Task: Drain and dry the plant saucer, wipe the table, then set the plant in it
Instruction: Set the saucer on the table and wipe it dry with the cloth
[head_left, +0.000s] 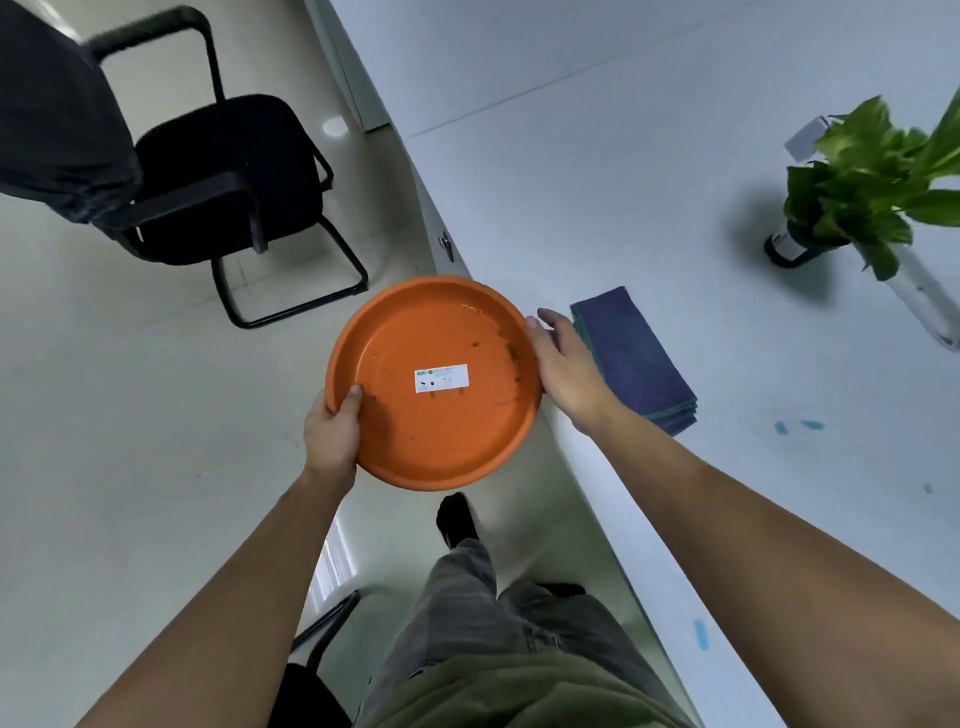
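Note:
I hold a round orange plant saucer (434, 415) in the air, past the left edge of the white table (597, 197) and over the floor. It has a white label in its middle, dirt specks and a film of water. My left hand (332, 434) grips its near-left rim, thumb inside. My right hand (563, 364) holds its right rim. A folded blue cloth stack (636, 358) lies on the table just right of my right hand. The green leafy plant (872, 182) stands in a pot at the table's far right.
A black office chair (223, 176) stands on the pale floor to the left. Another chair base (327, 623) shows near my legs. Small blue marks (800, 426) dot the tabletop. A white device (808, 136) sits behind the plant.

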